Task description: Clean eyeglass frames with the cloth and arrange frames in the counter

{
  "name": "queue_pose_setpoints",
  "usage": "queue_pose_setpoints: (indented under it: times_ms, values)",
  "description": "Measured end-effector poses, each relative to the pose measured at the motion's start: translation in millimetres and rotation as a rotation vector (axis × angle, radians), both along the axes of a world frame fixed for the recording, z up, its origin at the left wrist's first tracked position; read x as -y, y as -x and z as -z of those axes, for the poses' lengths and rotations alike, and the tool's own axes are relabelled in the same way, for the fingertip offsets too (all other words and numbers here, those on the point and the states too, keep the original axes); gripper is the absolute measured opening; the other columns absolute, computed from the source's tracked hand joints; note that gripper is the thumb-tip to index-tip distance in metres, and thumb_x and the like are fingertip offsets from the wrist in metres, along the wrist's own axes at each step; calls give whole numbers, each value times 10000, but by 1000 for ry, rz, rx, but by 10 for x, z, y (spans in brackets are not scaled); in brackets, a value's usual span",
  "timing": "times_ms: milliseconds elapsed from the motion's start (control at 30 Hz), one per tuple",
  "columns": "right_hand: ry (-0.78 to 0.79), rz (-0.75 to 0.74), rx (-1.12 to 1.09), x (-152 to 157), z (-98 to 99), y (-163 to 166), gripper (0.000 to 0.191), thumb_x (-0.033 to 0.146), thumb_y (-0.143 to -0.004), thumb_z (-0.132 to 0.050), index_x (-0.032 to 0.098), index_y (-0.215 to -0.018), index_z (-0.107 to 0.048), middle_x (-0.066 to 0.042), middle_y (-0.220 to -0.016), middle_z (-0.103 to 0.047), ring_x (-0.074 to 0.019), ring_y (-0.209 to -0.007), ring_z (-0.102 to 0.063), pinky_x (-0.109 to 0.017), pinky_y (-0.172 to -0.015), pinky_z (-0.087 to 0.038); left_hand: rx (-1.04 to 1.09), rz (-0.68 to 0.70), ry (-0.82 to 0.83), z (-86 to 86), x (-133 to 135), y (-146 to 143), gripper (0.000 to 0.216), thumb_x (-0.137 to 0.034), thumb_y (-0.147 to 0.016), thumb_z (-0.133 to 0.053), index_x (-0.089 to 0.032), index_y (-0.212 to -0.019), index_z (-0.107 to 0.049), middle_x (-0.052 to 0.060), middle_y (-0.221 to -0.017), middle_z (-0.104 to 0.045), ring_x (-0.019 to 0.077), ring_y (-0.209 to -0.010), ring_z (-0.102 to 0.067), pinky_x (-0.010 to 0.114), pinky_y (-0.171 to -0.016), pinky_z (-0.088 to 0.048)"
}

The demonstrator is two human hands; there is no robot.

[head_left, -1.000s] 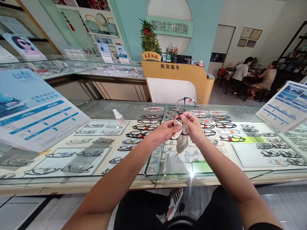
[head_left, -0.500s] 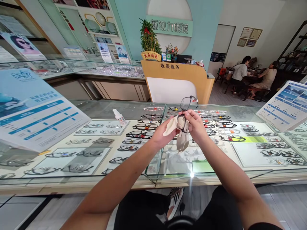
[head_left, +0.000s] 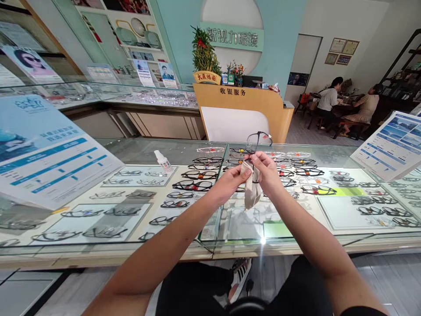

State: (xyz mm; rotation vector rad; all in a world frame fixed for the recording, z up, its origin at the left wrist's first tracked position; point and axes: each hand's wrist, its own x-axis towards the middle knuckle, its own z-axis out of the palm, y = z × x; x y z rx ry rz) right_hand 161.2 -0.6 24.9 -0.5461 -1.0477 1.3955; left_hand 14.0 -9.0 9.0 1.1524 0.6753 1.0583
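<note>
A pair of dark-framed eyeglasses [head_left: 252, 143] is held upright above the glass counter, one lens uppermost. My right hand [head_left: 266, 170] grips it around the middle of the frame, with fingers and thumb closed. From the left, my left hand [head_left: 232, 181] pinches a beige cleaning cloth [head_left: 252, 193] over the lower lens, thumb pressed on the near side. The cloth's loose end hangs below both hands. Most of the lower lens is hidden behind cloth and fingers. A white spray bottle [head_left: 163, 161] stands on the counter to the left.
Rows of eyeglasses [head_left: 196, 185] lie inside the glass display counter [head_left: 131, 151]. Large printed cards stand at the left [head_left: 49, 153] and right [head_left: 388, 145]. Beyond is a wooden cashier desk [head_left: 243, 98]. Two people [head_left: 329, 98] sit at a table at the back right.
My left hand has turned and closed, folding the cloth over the lower lens, where its palm was more open before. The eyeglasses have barely moved.
</note>
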Motion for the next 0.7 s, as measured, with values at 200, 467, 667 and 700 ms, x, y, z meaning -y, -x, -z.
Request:
queue_pose_setpoints:
  times_ms: [200, 467, 667, 700]
  values:
    - [3, 0, 16, -8, -1, 3, 529, 610, -671, -997, 264, -844, -636, -14, -945, -817, -163, -805, -691, -289, -751, -588, 113, 21, -52, -33, 15, 4, 539, -518, -649, -1071, -176, -881, -725, -63, -668, -579, 89, -628, -524, 232, -657, -461]
    - [20, -71, -28, -5, 28, 45, 554, 640, -660, -998, 271, -863, -637, -14, -972, -815, -188, -861, -715, -329, -826, -610, 25, -51, -130, -9, 16, 17, 603, -504, -619, -1077, -168, -979, -728, -38, -706, -676, 97, -586, -559, 217, -565, -426]
    - [50, -116, -63, -14, 79, 84, 592, 644, -629, -1013, 278, -836, -596, -7, -988, -806, -203, -887, -716, -330, -821, -597, -39, -221, -261, -5, 18, 36, 665, -575, -657, -1041, -162, -1091, -752, 14, -839, -760, 143, -711, -648, 245, -656, -502]
    - [53, -125, -56, -6, 79, 86, 579, 633, -637, -1015, 278, -834, -602, -1, -982, -799, -194, -876, -706, -319, -810, -587, -41, -258, -279, 2, 14, 31, 672, -589, -648, -1041, -166, -1081, -748, 12, -844, -758, 144, -722, -650, 247, -664, -508]
